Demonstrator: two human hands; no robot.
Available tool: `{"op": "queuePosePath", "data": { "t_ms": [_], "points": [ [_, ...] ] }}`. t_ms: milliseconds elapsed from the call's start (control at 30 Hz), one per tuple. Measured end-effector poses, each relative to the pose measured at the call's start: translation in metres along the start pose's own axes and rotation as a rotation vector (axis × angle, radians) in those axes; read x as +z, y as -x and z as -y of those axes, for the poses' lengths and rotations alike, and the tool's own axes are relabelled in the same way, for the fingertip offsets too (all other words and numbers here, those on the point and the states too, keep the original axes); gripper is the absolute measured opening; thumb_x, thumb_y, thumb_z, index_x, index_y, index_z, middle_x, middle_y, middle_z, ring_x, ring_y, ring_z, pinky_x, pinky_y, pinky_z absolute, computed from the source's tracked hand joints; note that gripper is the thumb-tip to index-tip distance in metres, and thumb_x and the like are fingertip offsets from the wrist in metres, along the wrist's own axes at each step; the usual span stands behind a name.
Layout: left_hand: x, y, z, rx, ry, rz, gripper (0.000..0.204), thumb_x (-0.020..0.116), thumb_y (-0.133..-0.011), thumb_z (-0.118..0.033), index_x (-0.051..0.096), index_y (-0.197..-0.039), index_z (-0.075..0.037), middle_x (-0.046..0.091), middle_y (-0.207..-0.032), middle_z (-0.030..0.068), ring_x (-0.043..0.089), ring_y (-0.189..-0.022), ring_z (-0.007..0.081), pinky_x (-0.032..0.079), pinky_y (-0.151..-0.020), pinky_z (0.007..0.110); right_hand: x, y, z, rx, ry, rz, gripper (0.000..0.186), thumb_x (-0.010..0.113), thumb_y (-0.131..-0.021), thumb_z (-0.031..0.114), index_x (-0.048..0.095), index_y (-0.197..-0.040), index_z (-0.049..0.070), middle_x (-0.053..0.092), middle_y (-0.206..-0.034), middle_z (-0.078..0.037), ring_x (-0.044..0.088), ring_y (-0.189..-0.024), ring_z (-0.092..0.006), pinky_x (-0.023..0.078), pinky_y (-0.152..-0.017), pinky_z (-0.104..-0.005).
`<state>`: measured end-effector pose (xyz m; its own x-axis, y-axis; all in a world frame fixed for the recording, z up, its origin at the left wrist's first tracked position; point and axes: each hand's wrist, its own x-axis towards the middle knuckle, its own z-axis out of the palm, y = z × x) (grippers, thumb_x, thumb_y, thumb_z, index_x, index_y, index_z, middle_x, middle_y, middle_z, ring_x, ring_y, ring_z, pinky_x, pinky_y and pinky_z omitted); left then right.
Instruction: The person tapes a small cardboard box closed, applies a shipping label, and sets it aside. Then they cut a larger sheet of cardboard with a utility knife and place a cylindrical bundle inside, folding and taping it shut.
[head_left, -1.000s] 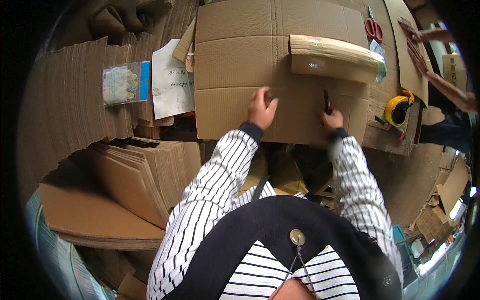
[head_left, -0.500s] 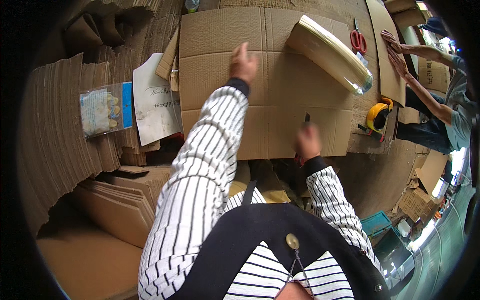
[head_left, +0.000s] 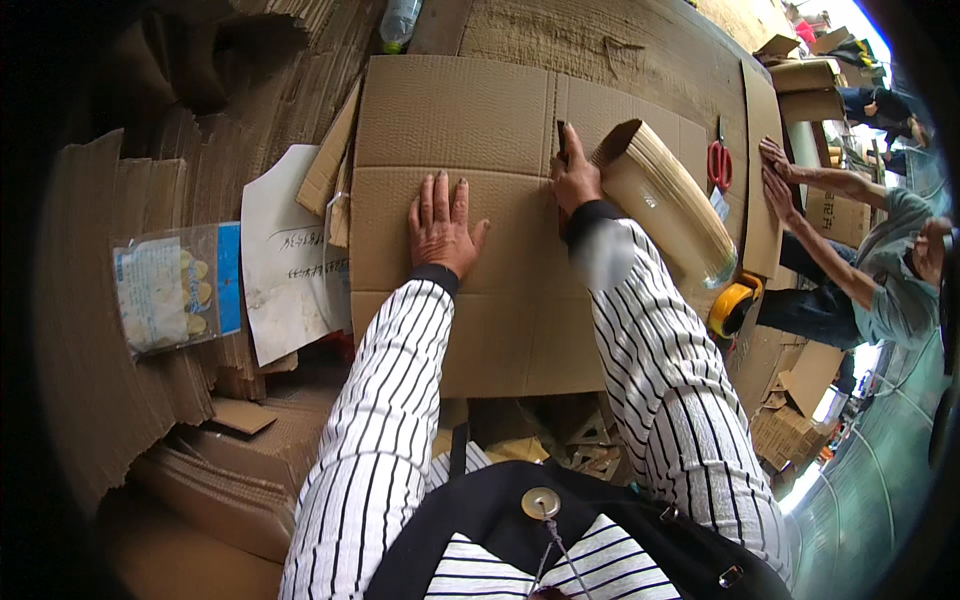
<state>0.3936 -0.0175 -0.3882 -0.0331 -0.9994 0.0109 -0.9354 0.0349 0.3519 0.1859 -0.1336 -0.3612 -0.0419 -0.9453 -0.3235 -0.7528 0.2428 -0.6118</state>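
Observation:
A large creased cardboard sheet (head_left: 460, 120) lies flat on the work table in front of me. My left hand (head_left: 445, 228) rests flat on it, fingers spread, left of the long lengthwise crease. Farther right, my right hand (head_left: 576, 182) is closed around a knife (head_left: 562, 132), with the index finger stretched along it. Its dark blade points away from me, beside that crease; the handle is mostly hidden in my grip. Just right of this hand, a curved brown bundle (head_left: 672, 200) with clear film at its near end lies on the sheet.
Red-handled scissors (head_left: 719, 165) and a yellow tape dispenser (head_left: 735, 305) lie to the right. Cardboard stacks (head_left: 90, 290), a marked white sheet (head_left: 290, 260) and a plastic packet (head_left: 180, 285) are left. A bottle (head_left: 400, 22) stands far off. A co-worker's hands (head_left: 775, 180) press a cardboard strip.
My left hand has come down flat onto the cardboard. My right hand has moved forward with the knife, from the sheet's near edge to beside the crease. The view has shifted.

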Motion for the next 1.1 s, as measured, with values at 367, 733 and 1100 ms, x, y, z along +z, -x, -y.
{"op": "queuePosePath", "data": {
  "t_ms": [367,733,1100],
  "points": [
    [-0.005,-0.006,-0.001,0.022,0.061,-0.039,0.067,0.059,-0.086,-0.045,0.038,-0.14,-0.011,0.027,-0.147,0.0145,0.021,-0.139,0.0327,0.022,-0.109,0.052,-0.013,-0.113,0.011,-0.014,0.246,-0.123,0.056,0.049,-0.094,0.023,0.029,-0.146,0.02,0.061,-0.116,-0.026,0.058,-0.109,-0.0408,0.047,-0.088,-0.0446],
    [-0.005,-0.004,0.001,0.003,0.067,-0.007,0.068,0.058,-0.087,-0.045,0.035,-0.142,-0.012,0.024,-0.149,0.0141,0.019,-0.14,0.0325,0.021,-0.11,0.051,-0.022,-0.111,0.043,0.093,0.28,-0.02,0.054,0.055,-0.089,0.019,0.04,-0.142,0.015,0.057,-0.126,-0.022,0.054,-0.118,-0.0373,0.044,-0.096,-0.0391],
    [-0.003,-0.007,-0.003,0.022,0.06,-0.025,0.065,0.055,-0.088,-0.047,0.037,-0.141,-0.015,0.025,-0.149,0.0127,0.019,-0.14,0.0312,0.021,-0.11,0.051,-0.041,-0.162,0.021,-0.205,1.073,0.431,0.039,0.075,-0.079,0.025,0.066,-0.115,0.013,0.04,-0.142,-0.012,0.058,-0.11,-0.0284,0.054,-0.085,-0.0377]
  ]
}}
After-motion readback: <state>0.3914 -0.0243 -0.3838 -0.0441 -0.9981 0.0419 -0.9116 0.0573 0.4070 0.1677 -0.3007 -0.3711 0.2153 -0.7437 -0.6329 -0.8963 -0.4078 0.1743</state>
